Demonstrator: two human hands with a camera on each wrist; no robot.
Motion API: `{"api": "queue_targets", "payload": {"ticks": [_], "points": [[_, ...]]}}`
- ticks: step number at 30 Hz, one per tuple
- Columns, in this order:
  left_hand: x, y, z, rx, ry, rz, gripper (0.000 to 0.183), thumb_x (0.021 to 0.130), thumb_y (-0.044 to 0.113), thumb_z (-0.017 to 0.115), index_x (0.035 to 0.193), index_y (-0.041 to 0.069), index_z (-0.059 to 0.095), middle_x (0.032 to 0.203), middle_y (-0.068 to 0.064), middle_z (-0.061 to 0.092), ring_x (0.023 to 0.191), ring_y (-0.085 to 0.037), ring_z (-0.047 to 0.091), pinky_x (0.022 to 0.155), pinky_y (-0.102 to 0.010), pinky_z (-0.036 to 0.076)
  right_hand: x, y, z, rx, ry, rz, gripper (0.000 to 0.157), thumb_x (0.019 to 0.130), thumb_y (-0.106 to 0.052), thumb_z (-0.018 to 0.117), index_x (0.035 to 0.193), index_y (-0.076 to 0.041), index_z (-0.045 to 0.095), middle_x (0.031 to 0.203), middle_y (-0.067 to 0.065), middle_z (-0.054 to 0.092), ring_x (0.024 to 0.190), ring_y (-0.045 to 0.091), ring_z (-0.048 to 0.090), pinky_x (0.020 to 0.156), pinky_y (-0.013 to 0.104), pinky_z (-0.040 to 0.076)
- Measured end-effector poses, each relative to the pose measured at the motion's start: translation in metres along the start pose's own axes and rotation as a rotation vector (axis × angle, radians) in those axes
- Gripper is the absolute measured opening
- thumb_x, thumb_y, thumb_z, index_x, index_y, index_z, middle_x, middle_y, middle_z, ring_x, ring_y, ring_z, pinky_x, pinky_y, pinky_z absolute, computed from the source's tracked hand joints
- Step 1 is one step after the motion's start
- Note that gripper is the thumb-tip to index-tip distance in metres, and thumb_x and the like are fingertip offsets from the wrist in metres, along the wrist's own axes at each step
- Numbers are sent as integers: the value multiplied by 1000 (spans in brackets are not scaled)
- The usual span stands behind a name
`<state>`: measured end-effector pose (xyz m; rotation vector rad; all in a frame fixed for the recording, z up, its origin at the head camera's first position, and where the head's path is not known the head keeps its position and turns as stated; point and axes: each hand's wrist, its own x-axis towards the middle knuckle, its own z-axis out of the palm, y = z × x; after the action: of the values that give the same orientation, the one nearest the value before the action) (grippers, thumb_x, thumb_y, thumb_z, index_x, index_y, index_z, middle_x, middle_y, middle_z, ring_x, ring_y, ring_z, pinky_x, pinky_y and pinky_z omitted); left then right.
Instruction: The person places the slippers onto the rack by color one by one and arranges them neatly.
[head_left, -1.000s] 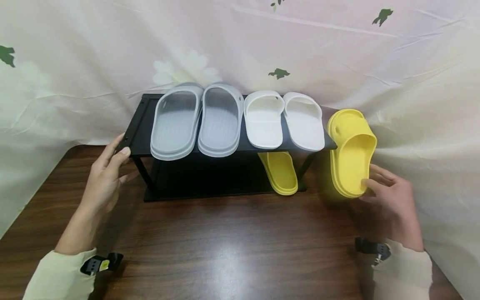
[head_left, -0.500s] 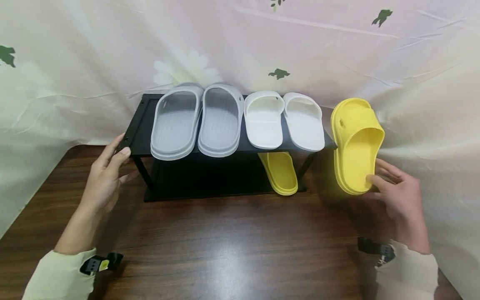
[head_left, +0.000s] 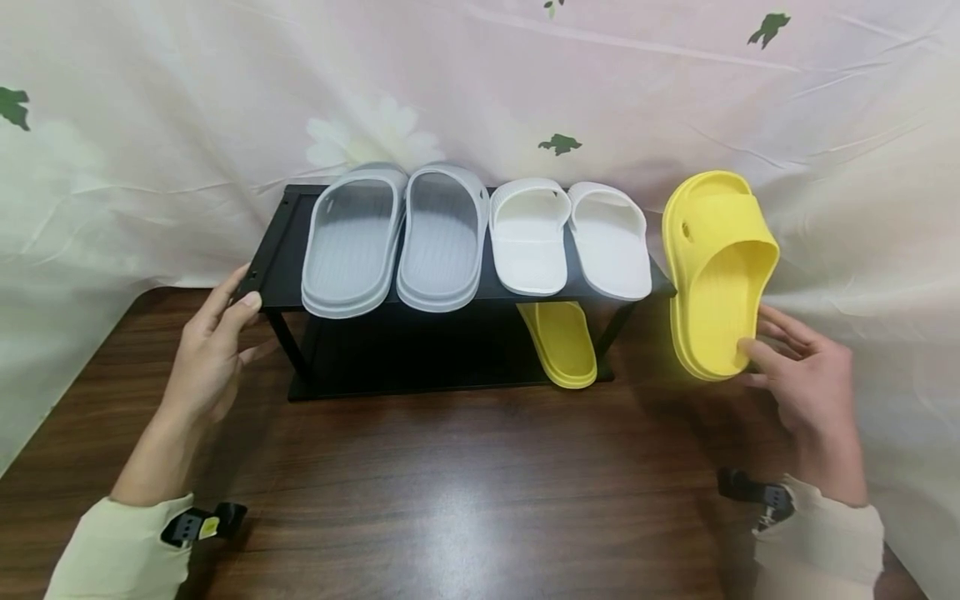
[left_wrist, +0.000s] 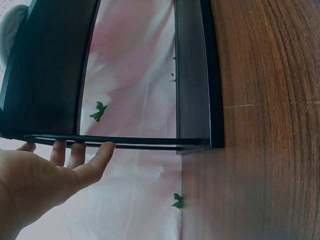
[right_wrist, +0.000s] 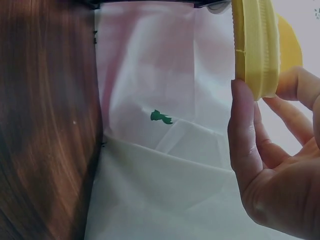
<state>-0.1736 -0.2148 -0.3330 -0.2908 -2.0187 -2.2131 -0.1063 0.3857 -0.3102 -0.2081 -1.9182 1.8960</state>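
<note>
A yellow slipper [head_left: 722,304] is held up beside the right end of the black shoe rack [head_left: 281,250]. My right hand [head_left: 806,371] pinches its heel end, with the thumb on the footbed and the fingers on the outer side. In the right wrist view the slipper [right_wrist: 255,50] stands edge-on between thumb and fingers. My left hand [head_left: 210,342] touches the rack's left end at the top corner. Fairly straight fingers lie against the side bars in the left wrist view. A second yellow slipper [head_left: 566,346] sits on the lower shelf at the right, its toe hidden under the top shelf.
Two grey slippers [head_left: 351,242] and two white slippers [head_left: 530,242] stand side by side on the top shelf. A patterned cloth [head_left: 465,83] hangs behind the rack and along both sides. Underneath is a dark wooden surface [head_left: 450,483].
My right hand has raised the yellow slipper and moved it slightly right, away from the rack's end. The left hand stays at the rack, and the other slippers have not moved.
</note>
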Motion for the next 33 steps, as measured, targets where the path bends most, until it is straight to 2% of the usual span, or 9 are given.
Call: {"api": "queue_targets", "payload": {"ticks": [20,33], "points": [[0,1,0,3,2,1,54,107,26,52,159,23,36,163,-11,21,124,-18,41,81,-21,55,-7,-14,5,55,30,-44,50,85,17,70,126,-11,73,96,-2,72,70,8,72,45,27,55],[1,2,1,0,14,-1,53,107,26,53,158,23,38,160,-13,23,121,-18,41,81,-22,55,-13,-23,11,3,59,-102,52,83,15,73,131,-5,69,101,0,72,71,9,71,46,26,55]]}}
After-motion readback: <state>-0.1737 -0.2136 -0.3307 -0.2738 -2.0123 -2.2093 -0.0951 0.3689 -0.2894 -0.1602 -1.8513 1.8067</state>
